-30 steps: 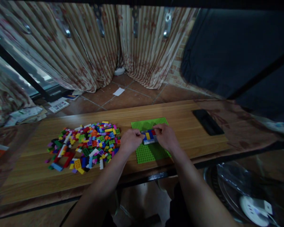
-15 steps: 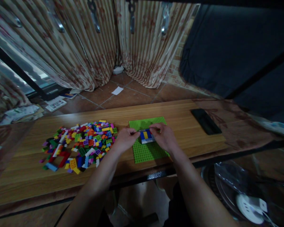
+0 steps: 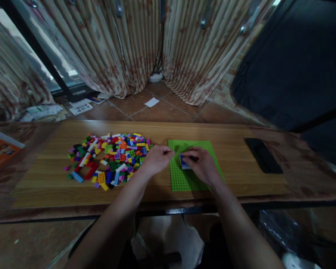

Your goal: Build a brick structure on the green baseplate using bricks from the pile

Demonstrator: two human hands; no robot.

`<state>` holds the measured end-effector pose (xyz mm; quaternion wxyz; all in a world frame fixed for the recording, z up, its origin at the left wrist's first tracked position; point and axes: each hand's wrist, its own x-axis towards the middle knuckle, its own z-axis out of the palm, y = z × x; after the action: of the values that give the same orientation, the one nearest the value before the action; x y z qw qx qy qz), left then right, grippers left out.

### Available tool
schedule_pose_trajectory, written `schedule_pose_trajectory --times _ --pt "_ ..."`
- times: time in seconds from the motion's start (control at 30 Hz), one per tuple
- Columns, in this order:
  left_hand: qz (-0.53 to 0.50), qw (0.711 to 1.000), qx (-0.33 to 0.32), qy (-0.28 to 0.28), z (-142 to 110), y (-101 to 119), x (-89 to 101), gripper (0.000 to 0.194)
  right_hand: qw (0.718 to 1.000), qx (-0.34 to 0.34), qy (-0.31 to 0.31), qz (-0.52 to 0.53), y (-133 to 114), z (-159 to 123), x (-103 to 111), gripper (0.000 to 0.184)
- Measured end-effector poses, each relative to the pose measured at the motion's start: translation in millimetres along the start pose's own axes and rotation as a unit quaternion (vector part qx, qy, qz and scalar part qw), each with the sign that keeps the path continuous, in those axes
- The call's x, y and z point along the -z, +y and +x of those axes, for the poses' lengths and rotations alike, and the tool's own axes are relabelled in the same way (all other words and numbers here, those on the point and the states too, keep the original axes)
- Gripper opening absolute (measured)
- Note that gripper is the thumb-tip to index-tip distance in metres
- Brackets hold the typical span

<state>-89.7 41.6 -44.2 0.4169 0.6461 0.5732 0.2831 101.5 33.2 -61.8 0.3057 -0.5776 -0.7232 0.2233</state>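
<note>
A green studded baseplate [image 3: 182,179] lies on the wooden table [image 3: 44,186] in front of me. On it sits a small block of blue and yellow bricks [image 3: 182,161]. My right hand [image 3: 203,164] covers most of that block, fingers curled over it. My left hand [image 3: 156,160] rests at the plate's left edge, fingers closed in a pinch; what it holds, if anything, I cannot make out. A heap of loose coloured bricks [image 3: 109,158] spreads to the left of my left hand.
A black phone [image 3: 263,155] lies flat at the table's right end. An orange box [image 3: 0,149] pokes in at the far left. Behind the table are striped curtains [image 3: 123,48], a tiled floor with papers [image 3: 81,108], and a dark cloth [image 3: 291,63] at the right.
The camera has swung left, so everything sits further right in view. My left hand has come off the brick block to the plate's left edge; my right hand now covers more of it.
</note>
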Motion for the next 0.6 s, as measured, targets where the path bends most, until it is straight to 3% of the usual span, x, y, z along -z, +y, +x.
schedule_pose_trajectory --times 0.27,0.6 --pt "-0.071 0.997 -0.022 0.016 -13 0 20.1 0.027 0.999 -0.032 0.002 -0.002 5 0 1 0.022" --pt "-0.061 0.997 -0.029 0.037 -23 -4 35.8 0.023 0.998 -0.047 -0.045 -0.023 0 8 9 0.020"
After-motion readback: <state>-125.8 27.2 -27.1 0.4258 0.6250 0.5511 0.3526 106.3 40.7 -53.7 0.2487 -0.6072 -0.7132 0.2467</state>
